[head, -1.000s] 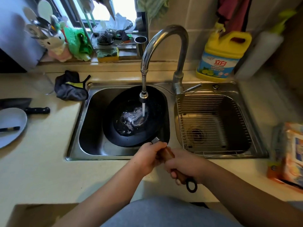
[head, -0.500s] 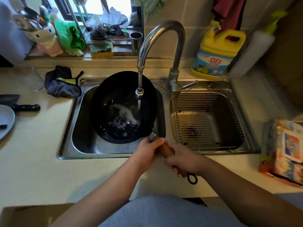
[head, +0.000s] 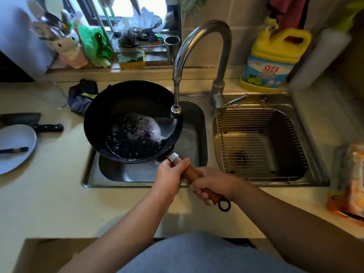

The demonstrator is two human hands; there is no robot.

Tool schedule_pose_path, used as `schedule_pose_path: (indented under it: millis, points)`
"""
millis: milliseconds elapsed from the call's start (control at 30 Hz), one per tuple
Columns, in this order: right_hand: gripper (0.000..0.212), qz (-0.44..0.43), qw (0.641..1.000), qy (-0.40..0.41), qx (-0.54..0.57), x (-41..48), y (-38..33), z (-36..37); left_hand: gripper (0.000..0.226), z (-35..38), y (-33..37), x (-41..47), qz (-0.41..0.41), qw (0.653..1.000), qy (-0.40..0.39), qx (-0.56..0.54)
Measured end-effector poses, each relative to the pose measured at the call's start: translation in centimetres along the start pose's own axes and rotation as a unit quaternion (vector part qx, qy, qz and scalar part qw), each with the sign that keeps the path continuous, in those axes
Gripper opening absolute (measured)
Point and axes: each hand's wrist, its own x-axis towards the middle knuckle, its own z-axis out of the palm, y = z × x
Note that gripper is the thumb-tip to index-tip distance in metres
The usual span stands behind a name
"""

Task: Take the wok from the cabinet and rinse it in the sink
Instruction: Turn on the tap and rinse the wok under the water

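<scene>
Here we see the sink [head: 199,113], its left basin under the tilted black wok [head: 126,107] — frothy water [head: 137,133] pools inside, beneath the tap [head: 199,48]. We grip the wooden handle [head: 192,173] with both hands: left hand [head: 170,174] clamped near the pan, right hand [head: 214,184] clamped just behind, touching it.

Daylight pours in from the window [head: 126,14] far beyond my fingers, blown out to white there. The rest is dim and warm-toned. The faucet [head: 199,36] catches a bright sheen, and water in the wok [head: 126,107] glints. My arms throw soft shadows on the counter [head: 49,203] below them. The wide lens bends the edges; the bottle [head: 319,56] and packet [head: 352,178] off to my right smear with blur.
</scene>
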Motion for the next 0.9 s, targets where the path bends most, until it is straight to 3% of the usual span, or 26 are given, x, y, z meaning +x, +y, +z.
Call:
schedule_pose_path:
  millis: [267, 467, 567, 700, 800, 900]
  points:
    - [0.019, 0.012, 0.991, -0.085, 0.103, 0.2, 1.0, 0.9, 0.035, -0.9, -0.1, -1.0, -0.004, 0.998, 0.033, 0.054]
    - [0.016, 0.021, 0.965, -0.132, 0.226, -0.1, 2.2, 1.8, 0.030, -0.8, -0.6, -1.1, -0.029, 0.999, 0.025, 0.027]
    - [0.014, 0.027, 0.951, -0.144, 0.274, -0.3, 2.5, 1.9, 0.012, -0.5, -0.6, -0.8, -0.073, 0.997, 0.011, -0.036]
    - [0.016, 0.037, 0.944, -0.145, 0.293, -0.6, 3.1, 2.2, 0.019, -0.3, -0.6, -0.1, -0.175, 0.966, -0.014, -0.191]
    - [0.029, 0.050, 0.917, -0.172, 0.357, -0.7, 3.5, 2.3, 0.021, 0.5, -0.9, -0.1, -0.191, 0.948, 0.011, -0.256]
    - [0.032, 0.074, 0.873, -0.207, 0.436, -0.7, 3.2, 2.3, 0.029, 1.1, -1.1, -0.1, -0.167, 0.968, 0.045, -0.182]
